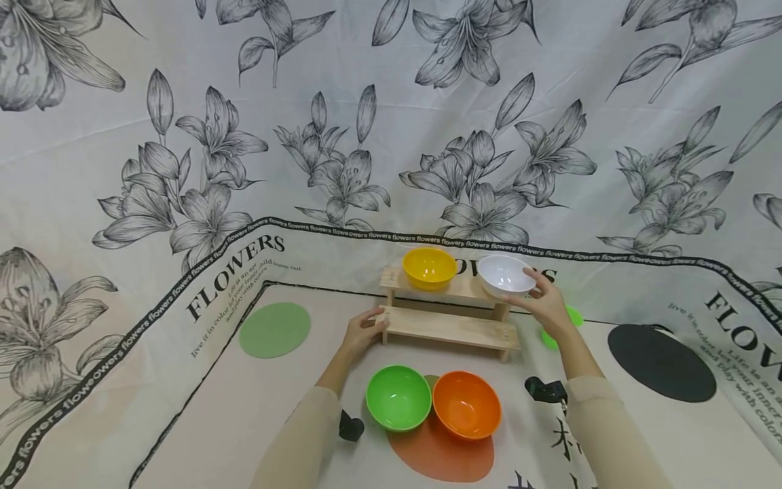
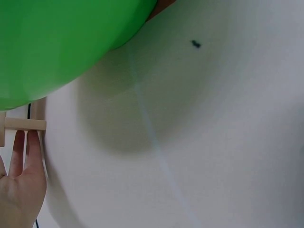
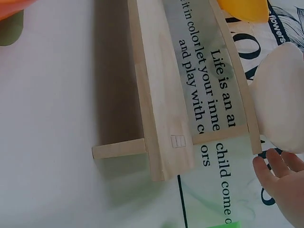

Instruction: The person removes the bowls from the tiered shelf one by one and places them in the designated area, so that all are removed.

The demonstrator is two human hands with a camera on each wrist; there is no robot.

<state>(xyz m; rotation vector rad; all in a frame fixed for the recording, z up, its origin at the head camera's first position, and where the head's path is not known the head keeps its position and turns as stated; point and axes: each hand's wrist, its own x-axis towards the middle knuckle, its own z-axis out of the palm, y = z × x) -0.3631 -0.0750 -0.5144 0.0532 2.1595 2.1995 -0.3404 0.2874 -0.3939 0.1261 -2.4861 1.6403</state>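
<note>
White bowl [image 1: 504, 275] is at approx 2 o'clock of the wooden stand [image 1: 452, 326]; R hand [image 1: 546, 307] pinches its 3-to-4 o'clock side, digits at rim & lower down. Can't tell if base touches the upper tier [image 1: 468, 285]. L hand [image 1: 360, 333], at stand's 8-9 o'clock, has fingers fairly straight, tips touching stand's end. On the tier, yellow bowl [image 1: 430, 269] is at 11 o'clock; green bowl [image 1: 399, 399] at 7, orange bowl [image 1: 467, 405] btwn 5 & 6. Handling, prob.: light, stiff, smooth so a bit slippery; not v. fragile if plastic. Best hold: rim at 3 o'clock, away from yellow.
</note>
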